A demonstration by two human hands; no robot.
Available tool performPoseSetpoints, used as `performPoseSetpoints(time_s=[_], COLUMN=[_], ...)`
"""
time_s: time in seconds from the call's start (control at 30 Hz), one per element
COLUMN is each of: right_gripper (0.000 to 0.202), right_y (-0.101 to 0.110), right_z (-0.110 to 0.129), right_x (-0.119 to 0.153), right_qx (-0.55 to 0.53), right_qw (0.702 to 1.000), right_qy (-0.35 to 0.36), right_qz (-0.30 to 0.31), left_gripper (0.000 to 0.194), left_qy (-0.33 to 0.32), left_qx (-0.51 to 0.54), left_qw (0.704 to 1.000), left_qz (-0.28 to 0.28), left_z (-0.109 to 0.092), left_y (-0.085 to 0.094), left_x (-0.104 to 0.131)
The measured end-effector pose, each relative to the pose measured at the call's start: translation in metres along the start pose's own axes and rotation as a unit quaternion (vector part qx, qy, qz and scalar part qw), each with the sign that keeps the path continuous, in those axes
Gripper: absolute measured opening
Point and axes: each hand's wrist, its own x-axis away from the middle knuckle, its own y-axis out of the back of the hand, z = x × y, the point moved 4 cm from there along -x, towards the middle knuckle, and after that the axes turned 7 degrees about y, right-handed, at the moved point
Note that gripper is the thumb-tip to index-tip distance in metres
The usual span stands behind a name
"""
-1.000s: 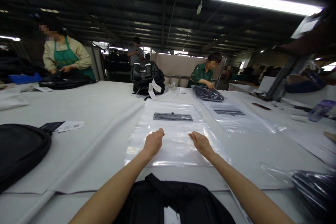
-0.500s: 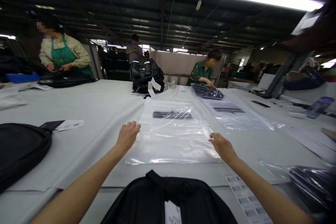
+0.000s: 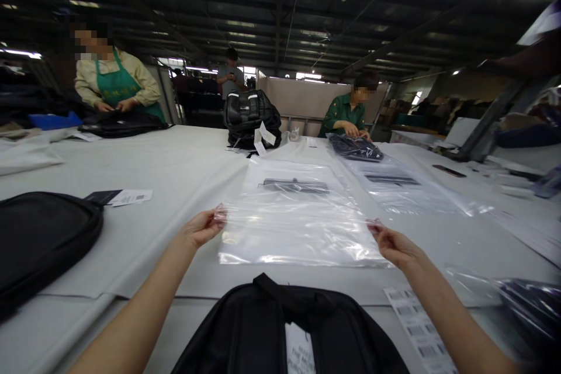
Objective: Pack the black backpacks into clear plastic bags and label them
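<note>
A clear plastic bag (image 3: 302, 239) with a dark printed block lies on the white table in front of me. My left hand (image 3: 205, 227) pinches its left edge, and my right hand (image 3: 394, 244) pinches its right edge. Between them the film is pulled taut, with the plastic wrapped over some fingertips. Just below, nearest to me, is a black backpack (image 3: 258, 327) with a top handle and a white hang tag (image 3: 300, 349).
Another black bag (image 3: 44, 239) with tags lies at left. Stacked black backpacks (image 3: 252, 120) stand at the back. A sheet of barcode labels (image 3: 416, 327) and a plastic-wrapped dark item (image 3: 537, 310) are at right. Co-workers handle bags across the table; a phone (image 3: 449, 170) lies near.
Both hands have moved apart and now stretch the plastic bag's film sideways between them. The view has shifted a little. The far-right co-worker's hands have come together over a wrapped bag.
</note>
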Motion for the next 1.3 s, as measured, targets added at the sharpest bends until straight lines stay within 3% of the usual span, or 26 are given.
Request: performPoseSetpoints(time_s=[0.17, 0.3, 0.37, 0.43, 0.47, 0.5, 0.57, 0.6, 0.63, 0.67, 0.73, 0.8, 0.87, 0.97, 1.1, 1.2, 1.3], right_gripper=[0.026, 0.029, 0.027, 0.031, 0.034, 0.035, 0.029, 0.025, 0.022, 0.020, 0.022, 0.024, 0.023, 0.017, 0.022, 0.029, 0.033], right_y=[-0.005, -0.011, -0.019, -0.025, -0.028, -0.030, -0.034, -0.035, -0.033, -0.031, -0.023, -0.018, -0.017, -0.015, -0.013, -0.003, 0.006], right_z=[-0.006, -0.014, -0.008, 0.002, 0.007, 0.008, -0.001, -0.012, -0.024, -0.036, -0.052, -0.059, -0.061, -0.060, -0.059, -0.056, -0.052], right_x=[-0.001, 0.017, 0.029, 0.042, 0.050, 0.059, 0.081, 0.093, 0.104, 0.115, 0.132, 0.142, 0.147, 0.146, 0.156, 0.166, 0.169], right_qx=[-0.070, -0.074, -0.017, 0.112, 0.200, 0.291, 0.455, 0.513, 0.554, 0.580, 0.608, 0.608, 0.593, 0.569, 0.444, 0.399, 0.414], right_qw=[0.996, 0.993, 0.995, 0.980, 0.951, 0.905, 0.773, 0.703, 0.644, 0.603, 0.576, 0.604, 0.650, 0.739, 0.860, 0.895, 0.895], right_qy=[-0.042, -0.075, -0.023, 0.117, 0.206, 0.291, 0.417, 0.455, 0.475, 0.480, 0.462, 0.425, 0.381, 0.278, 0.155, 0.120, 0.143], right_qz=[0.020, 0.045, 0.093, 0.115, 0.113, 0.108, 0.148, 0.188, 0.230, 0.263, 0.292, 0.292, 0.283, 0.228, 0.201, 0.158, 0.084], left_gripper=[0.022, 0.027, 0.037, 0.040, 0.038, 0.035, 0.024, 0.017, 0.011, 0.008, 0.008, 0.013, 0.021, 0.020, 0.020, 0.021, 0.028], left_qy=[-0.022, -0.053, -0.090, -0.166, -0.215, -0.261, -0.313, -0.313, -0.299, -0.283, -0.257, -0.237, -0.217, -0.162, 0.002, 0.107, 0.070], left_qx=[-0.236, -0.428, -0.495, -0.566, -0.620, -0.684, -0.799, -0.833, -0.851, -0.860, -0.860, -0.842, -0.804, -0.710, -0.534, -0.367, -0.274], left_qw=[0.968, 0.895, 0.859, 0.805, 0.751, 0.676, 0.500, 0.434, 0.402, 0.391, 0.398, 0.432, 0.502, 0.639, 0.823, 0.914, 0.957], left_qz=[0.088, 0.112, 0.093, 0.068, 0.067, 0.080, 0.123, 0.142, 0.158, 0.168, 0.190, 0.218, 0.234, 0.250, 0.193, 0.137, 0.070], left_z=[0.001, 0.007, 0.013, 0.020, 0.025, 0.033, 0.053, 0.062, 0.069, 0.074, 0.079, 0.081, 0.080, 0.080, 0.091, 0.110, 0.121], left_y=[-0.004, 0.001, 0.005, 0.009, 0.010, 0.010, 0.012, 0.014, 0.017, 0.018, 0.016, 0.010, 0.003, -0.001, 0.019, 0.045, 0.067], left_x=[0.019, 0.036, 0.041, 0.047, 0.051, 0.056, 0.066, 0.070, 0.074, 0.078, 0.086, 0.095, 0.104, 0.119, 0.136, 0.138, 0.130])
